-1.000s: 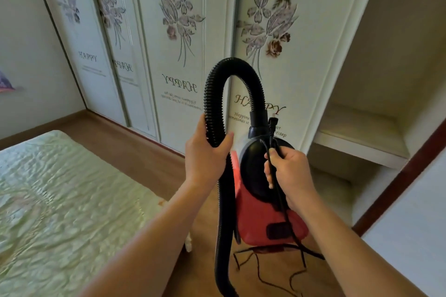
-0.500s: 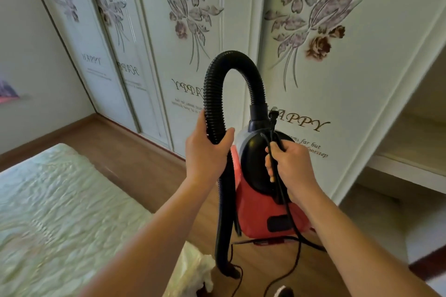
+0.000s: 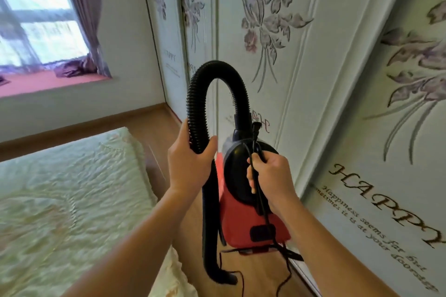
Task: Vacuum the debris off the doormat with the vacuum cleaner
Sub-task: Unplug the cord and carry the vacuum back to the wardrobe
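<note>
Left hand (image 3: 190,166) grips the hose (image 3: 196,108), right hand (image 3: 272,176) clutches vacuum cleaner (image 3: 241,222) and cord (image 3: 264,210); they've turned along the wardrobe (image 3: 313,79), doormat unseen.

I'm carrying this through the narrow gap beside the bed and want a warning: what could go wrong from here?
1. The right hand grips the vacuum cleaner together with its cord, and loose loops dangle toward the floor, where feet could catch them.
2. The left hand grips the hose high up, so the nozzle end hangs low and could knock the bed.
3. The vacuum cleaner hangs close to the wardrobe door and might scrape it.
</note>
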`<state>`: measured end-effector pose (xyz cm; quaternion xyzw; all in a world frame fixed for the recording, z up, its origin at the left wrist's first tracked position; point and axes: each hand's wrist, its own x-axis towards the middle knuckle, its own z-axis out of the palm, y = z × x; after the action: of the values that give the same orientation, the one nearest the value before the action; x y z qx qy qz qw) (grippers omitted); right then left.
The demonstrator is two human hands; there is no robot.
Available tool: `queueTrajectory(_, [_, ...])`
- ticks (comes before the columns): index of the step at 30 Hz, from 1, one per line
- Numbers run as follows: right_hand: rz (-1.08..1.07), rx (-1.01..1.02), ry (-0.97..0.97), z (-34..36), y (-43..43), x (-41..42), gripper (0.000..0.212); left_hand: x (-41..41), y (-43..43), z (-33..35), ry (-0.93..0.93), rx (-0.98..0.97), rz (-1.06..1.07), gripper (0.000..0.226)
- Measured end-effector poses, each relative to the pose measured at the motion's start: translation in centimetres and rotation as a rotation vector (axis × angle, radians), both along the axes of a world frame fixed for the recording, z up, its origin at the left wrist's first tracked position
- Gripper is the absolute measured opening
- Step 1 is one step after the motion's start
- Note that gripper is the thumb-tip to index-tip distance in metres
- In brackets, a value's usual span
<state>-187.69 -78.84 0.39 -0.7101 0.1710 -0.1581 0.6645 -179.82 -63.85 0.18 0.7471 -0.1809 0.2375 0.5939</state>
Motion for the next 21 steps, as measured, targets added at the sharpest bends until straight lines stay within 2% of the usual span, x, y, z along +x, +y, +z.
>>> queueTrajectory(5, [0.122,-0.017,-0.007,0.9,-1.0,9.2,0.029,6.8,0.4,0.9,-0.027,0.007,0.128,0.037])
queueTrajectory(11, [0.21,-0.05,0.018,-1.6,1.4,21.0,0.032,17.3,2.7,-1.9,-0.037,0.016,0.283,0.037])
queueTrajectory(15, [0.238,-0.053,0.055,-3.4,3.2,30.3,0.03,26.4,4.7,-3.5,-0.029,0.001,0.321,0.04])
queueTrajectory(21, [0.26,-0.025,0.07,-3.0,5.6,43.3,0.03,38.8,7.0,-2.4,-0.027,-0.01,0.313,0.032])
